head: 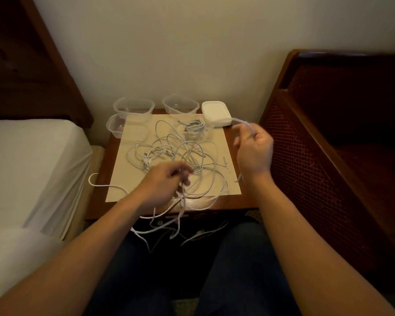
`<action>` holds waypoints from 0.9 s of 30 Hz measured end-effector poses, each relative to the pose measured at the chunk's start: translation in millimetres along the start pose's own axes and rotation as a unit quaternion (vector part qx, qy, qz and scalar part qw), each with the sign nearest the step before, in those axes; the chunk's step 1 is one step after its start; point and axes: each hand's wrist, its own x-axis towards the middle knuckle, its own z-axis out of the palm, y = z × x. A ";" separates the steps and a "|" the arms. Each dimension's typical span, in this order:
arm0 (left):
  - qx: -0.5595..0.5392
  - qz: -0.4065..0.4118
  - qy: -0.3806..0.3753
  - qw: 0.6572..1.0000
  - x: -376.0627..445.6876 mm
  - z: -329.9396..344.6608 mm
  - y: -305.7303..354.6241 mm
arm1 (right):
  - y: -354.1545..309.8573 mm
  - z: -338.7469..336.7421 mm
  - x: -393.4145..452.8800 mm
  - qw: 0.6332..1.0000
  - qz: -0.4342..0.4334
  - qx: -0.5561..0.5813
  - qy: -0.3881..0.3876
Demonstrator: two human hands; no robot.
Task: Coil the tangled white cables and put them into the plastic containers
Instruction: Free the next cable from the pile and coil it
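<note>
A tangle of white cables (pixel 169 151) spreads over a beige mat (pixel 132 179) on a small wooden table; some strands hang over the front edge onto my lap. My left hand (pixel 164 181) pinches strands near the front of the tangle. My right hand (pixel 253 149) is raised at the right, holding a loop of white cable (pixel 242 121). A clear container (pixel 195 131) holds one coiled cable. Three empty clear containers (pixel 134 108) stand along the back and left; a stack of white lids (pixel 216 115) sits at the back right.
A bed with a white sheet (pixel 32 167) is close on the left. A dark wooden chair with a woven side (pixel 306 156) stands right of the table (pixel 242 201). A wall is directly behind. My knees are under the front edge.
</note>
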 end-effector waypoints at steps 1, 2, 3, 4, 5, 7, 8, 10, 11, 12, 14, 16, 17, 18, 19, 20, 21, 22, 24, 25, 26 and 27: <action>-0.058 0.018 0.050 0.997 0.6 -6.1 15.2 | 4.7 -0.3 -3.6 0.998 0.010 -0.033 -0.058; -0.113 0.035 0.097 0.988 1.6 -13.2 30.6 | 7.3 -1.4 -8.5 0.990 0.022 -0.058 -0.129; -0.157 0.052 0.136 0.977 2.7 -19.7 45.6 | 9.0 -2.8 -14.6 0.976 0.035 -0.069 -0.204; -0.196 0.066 0.164 0.965 3.3 -25.4 59.7 | 7.9 -4.5 -21.7 0.957 0.048 -0.062 -0.280; -0.237 0.079 0.179 0.952 4.4 -29.3 71.9 | 7.9 -4.0 -28.3 0.935 0.056 -0.055 -0.345; -0.306 0.101 0.165 0.932 5.5 -30.4 90.6 | 9.5 2.7 -37.9 0.906 0.043 -0.067 -0.417; -0.320 0.108 0.150 0.929 5.3 -27.8 96.8 | 13.1 8.6 -40.1 0.906 0.029 -0.083 -0.415; -0.322 0.120 0.132 0.930 5.0 -19.6 101.1 | 20.8 19.3 -40.1 0.927 0.016 -0.081 -0.365; -0.330 0.122 0.132 0.927 5.7 -15.4 100.2 | 22.2 22.6 -39.6 0.939 0.021 -0.066 -0.337; -0.342 0.119 0.136 0.922 5.7 -11.9 98.1 | 21.5 24.4 -39.3 0.947 0.027 -0.055 -0.315; -0.334 0.112 0.158 0.922 6.8 -6.8 87.9 | 20.7 24.7 -37.1 0.958 0.035 -0.051 -0.282; -0.241 0.111 0.166 0.950 6.3 -2.2 66.4 | 21.6 24.1 -32.3 0.968 0.042 -0.047 -0.242; -0.167 0.108 0.148 0.969 4.3 1.0 50.2 | 21.6 23.6 -29.7 0.973 0.048 -0.038 -0.222; -0.073 0.100 0.117 0.985 1.0 4.7 33.4 | 20.5 23.1 -27.0 0.977 0.060 -0.026 -0.204; 0.029 0.095 0.086 0.991 -2.9 8.5 16.2 | 18.4 22.5 -24.6 0.979 0.073 -0.014 -0.191; 0.115 0.103 0.072 0.985 -5.0 11.0 -0.3 | 16.2 22.0 -22.1 0.979 0.084 -0.007 -0.184; 0.168 0.121 0.075 0.975 -4.8 11.5 -13.7 | 15.0 21.4 -19.3 0.980 0.088 -0.008 -0.180; 0.187 0.139 0.088 0.969 -5.1 9.7 -21.9 | 14.5 21.3 -16.4 0.981 0.084 -0.021 -0.172; 0.174 0.168 0.117 0.963 -5.2 1.7 -31.8 | 15.4 19.3 -11.8 0.985 0.072 -0.061 -0.142; 0.169 0.190 0.130 0.958 -4.9 -3.0 -35.3 | 14.8 17.1 -9.6 0.987 0.073 -0.074 -0.122; 0.169 0.213 0.142 0.952 -4.8 -8.5 -37.6 | 12.5 14.2 -7.1 0.988 0.075 -0.084 -0.103; 0.163 0.232 0.151 0.947 -4.6 -13.7 -40.6 | 10.0 11.1 -4.5 0.989 0.075 -0.093 -0.092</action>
